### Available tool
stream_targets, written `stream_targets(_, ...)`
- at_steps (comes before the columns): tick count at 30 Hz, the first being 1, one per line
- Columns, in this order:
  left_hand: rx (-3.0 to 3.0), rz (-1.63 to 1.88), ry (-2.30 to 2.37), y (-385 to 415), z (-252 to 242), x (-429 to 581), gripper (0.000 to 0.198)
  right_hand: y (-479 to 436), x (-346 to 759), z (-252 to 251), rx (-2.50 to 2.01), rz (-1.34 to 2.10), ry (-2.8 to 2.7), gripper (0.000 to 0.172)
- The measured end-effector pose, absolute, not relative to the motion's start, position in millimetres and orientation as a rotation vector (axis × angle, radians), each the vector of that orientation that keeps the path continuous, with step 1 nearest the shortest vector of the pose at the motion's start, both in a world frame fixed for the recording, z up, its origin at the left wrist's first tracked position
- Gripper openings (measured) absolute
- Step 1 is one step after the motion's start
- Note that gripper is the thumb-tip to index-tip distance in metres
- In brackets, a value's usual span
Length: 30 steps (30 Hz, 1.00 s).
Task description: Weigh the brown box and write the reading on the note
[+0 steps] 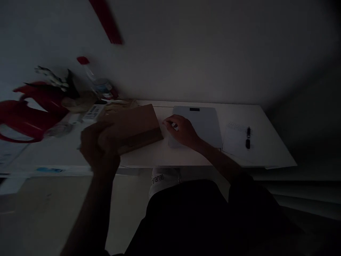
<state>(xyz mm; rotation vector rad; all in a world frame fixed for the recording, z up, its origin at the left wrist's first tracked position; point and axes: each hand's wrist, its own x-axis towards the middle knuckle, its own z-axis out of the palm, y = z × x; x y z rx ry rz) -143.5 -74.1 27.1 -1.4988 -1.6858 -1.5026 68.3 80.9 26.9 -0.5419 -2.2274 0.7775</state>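
A brown cardboard box (138, 122) is tilted above the left part of the white table. My left hand (99, 144) grips it at its left end, fingers closed around the edge. My right hand (183, 129) hovers just right of the box, over the left side of a flat grey scale (205, 124) with a small dark display at its far edge. Thumb and fingertips of that hand come together in a pinch. Whatever may be between them is too small and dark to tell.
On the right lies a paper sheet (234, 142) with writing and a black pen (248, 138). Red watering cans (23, 119), a clear bottle (89, 73), a jar (103, 89) and a small white box (93, 113) crowd the left. A wall rises behind the table (255, 117).
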Motion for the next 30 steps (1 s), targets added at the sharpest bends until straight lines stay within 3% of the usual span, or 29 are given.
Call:
stream_targets(2,-1.673,-1.465,-1.671,-64,37,-118,0.022,83,81,32,-0.556,0.759,-2.266,0.034)
stream_targets(8,-2.301,-1.302,-1.479,-29,46,-45,0.018,91,120,32,-0.629,0.736,-2.335,0.033)
stream_targets(16,-2.759,-1.116,-1.072,15,26,24,0.012,108,192,23,-1.007,0.646,-2.43,0.031)
stream_targets(24,-2.934,-0.825,-0.801,47,3,85,0.022,145,299,10,-1.645,0.242,-2.172,0.018)
stream_targets(30,-2.984,-0.386,-0.853,62,-13,136,0.029,157,365,-4,-1.983,0.264,-2.045,0.021)
